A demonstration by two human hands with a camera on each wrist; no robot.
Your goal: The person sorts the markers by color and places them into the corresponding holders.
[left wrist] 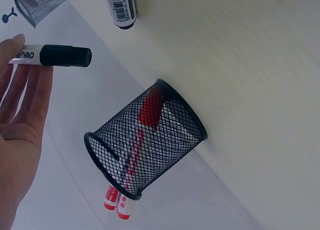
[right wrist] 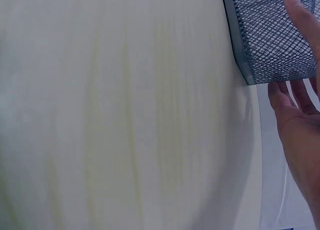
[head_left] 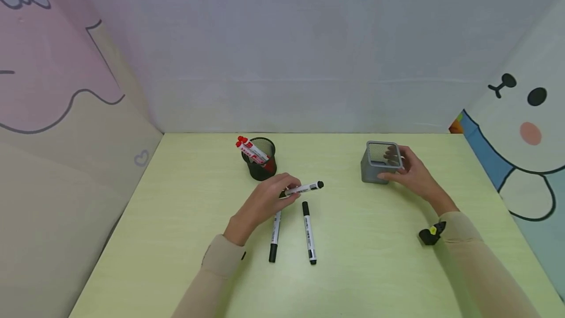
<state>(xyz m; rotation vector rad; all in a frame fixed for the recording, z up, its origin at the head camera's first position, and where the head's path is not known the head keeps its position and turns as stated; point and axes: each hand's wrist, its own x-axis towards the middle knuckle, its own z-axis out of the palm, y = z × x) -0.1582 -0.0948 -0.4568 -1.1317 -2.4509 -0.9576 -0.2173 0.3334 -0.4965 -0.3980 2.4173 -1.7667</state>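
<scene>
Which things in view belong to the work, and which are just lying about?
Seem to belong:
black-capped marker, pinched by left hand
grey square mesh pen holder, held by right hand
left loose marker; right loose marker, both black-capped

Perhaps just nearby, untouched:
round black mesh pen cup
red-capped markers inside it

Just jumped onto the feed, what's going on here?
A person is working with both hands at a table. The left hand pinches a black-capped marker above the table, and the right hand grips a gray mesh box by its side. Two more black-capped markers, one nearer the middle and one partly behind the left hand, lie on the table. Red markers lean in a black mesh cup.
</scene>
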